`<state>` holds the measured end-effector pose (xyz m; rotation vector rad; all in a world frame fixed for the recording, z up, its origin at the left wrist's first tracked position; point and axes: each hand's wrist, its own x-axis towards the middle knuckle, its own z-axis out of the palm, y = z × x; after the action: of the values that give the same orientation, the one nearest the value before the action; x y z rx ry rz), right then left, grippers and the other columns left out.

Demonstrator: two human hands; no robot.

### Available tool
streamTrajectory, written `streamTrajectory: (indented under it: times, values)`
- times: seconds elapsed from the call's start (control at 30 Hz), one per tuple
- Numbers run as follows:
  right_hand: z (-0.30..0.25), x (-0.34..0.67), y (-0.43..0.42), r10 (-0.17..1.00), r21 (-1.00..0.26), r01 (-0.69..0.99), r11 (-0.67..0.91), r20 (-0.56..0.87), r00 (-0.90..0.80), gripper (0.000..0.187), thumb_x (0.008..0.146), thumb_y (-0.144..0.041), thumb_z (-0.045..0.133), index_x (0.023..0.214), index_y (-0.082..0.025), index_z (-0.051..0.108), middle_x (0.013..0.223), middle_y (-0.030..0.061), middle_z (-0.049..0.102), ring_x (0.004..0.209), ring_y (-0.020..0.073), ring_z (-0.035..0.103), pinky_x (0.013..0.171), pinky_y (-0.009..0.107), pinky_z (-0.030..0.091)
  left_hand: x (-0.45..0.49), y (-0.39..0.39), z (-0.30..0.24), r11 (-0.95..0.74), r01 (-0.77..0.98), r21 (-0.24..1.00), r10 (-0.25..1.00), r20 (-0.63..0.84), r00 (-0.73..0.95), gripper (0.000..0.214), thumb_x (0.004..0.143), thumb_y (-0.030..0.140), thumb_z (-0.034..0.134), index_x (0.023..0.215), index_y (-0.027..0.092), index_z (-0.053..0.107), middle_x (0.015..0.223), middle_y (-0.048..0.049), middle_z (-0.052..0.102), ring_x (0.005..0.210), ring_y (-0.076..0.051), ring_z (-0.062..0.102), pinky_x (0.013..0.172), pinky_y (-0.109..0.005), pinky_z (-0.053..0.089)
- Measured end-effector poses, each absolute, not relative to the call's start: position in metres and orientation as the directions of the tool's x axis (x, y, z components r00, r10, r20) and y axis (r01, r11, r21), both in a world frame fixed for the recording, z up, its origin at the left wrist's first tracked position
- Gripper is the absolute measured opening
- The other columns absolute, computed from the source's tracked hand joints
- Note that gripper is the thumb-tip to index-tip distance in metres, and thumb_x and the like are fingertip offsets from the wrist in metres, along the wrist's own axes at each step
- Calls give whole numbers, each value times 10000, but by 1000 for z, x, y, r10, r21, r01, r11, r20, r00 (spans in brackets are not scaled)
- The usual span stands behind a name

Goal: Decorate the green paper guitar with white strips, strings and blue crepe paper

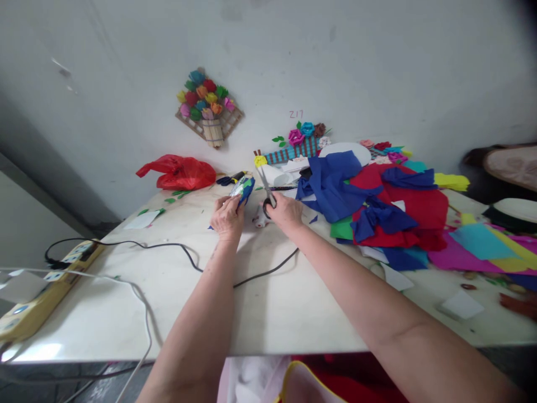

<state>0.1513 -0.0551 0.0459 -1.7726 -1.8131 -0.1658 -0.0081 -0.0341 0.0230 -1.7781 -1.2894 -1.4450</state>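
Observation:
My right hand [286, 212] grips scissors [265, 182] by their black handles, the blades pointing up and away from me. Closed around a small blue and green bundle with a shiny, see-through part [245, 191] is my left hand [227, 217]; I cannot make out exactly what the bundle is. The scissors are apart from it, a little to its right. Between the hands, on the table [168, 308], lies a small whitish object with reddish marks [260, 218]. Dark-handled pliers [231, 178] rest just behind my left hand.
Blue cloth-like sheets [335, 187] and red sheets [423, 204] are heaped at the right. A red plastic bag [187, 173] sits at the back left. A black cable [159, 244] crosses the table from a power strip [46, 291]. A flower decoration [207, 106] hangs on the wall.

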Motion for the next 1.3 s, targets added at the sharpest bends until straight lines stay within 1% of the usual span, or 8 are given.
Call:
streamTrajectory:
  times: [0.1,0.27,0.6,0.7,0.8,1.0,1.1,1.3]
  values:
    - [44,163,-45,885,-348,936,-50,420,203,460,793,-489,434,1125,-188,539,908,110,664,849,232,612,696,311,415,-8,-35,23,-423,890,169,352,936,-10,195,791,311,528,849,210,684,827,-20,695,877,-180,588,739,-256,436]
    - [40,188,-33,935,-256,960,-110,300,187,313,744,-376,521,904,-144,657,918,157,657,868,252,616,669,310,441,-8,-34,24,-440,879,183,365,931,-11,186,791,314,531,843,214,679,837,-29,695,898,-180,579,744,-263,434]
    - [38,214,-19,971,-213,961,-177,119,205,351,682,-216,577,1007,-99,642,1003,185,636,931,244,606,695,286,454,-10,-32,21,-446,870,208,378,926,-28,215,801,337,514,873,216,676,875,-42,690,937,-187,565,769,-286,433]
    - [45,208,-24,965,-168,977,-134,200,167,311,714,-191,514,980,-112,654,1008,173,639,962,251,590,721,301,445,-11,-30,19,-445,871,209,372,928,-32,207,803,339,512,867,227,674,887,-36,689,954,-189,557,768,-293,432]
    - [53,194,-30,953,-164,984,75,302,-23,338,744,-248,468,1028,-181,638,1055,127,634,1000,236,570,768,304,423,-12,-29,19,-447,865,230,383,923,-47,216,810,353,497,862,235,671,895,-43,685,972,-191,551,782,-307,431]
    - [39,160,-43,950,-89,957,275,180,-256,469,651,-292,551,1097,-150,579,967,138,647,954,266,570,777,339,408,-11,-30,19,-444,868,223,360,931,-56,191,798,321,514,862,232,670,890,-38,686,976,-195,548,775,-304,433]
    - [26,152,-48,930,-85,962,258,291,-223,431,687,-265,517,1083,-102,564,1004,173,610,990,277,539,797,353,397,-11,-30,20,-447,865,229,359,931,-61,179,793,307,524,859,227,670,872,-43,686,961,-192,553,775,-303,433]
    - [31,162,-44,944,-186,966,182,307,-119,336,737,-329,511,1004,-149,605,976,155,624,925,258,576,749,334,418,-14,-31,21,-423,870,252,366,926,-91,215,801,330,514,898,216,668,878,-51,684,939,-186,562,772,-292,433]
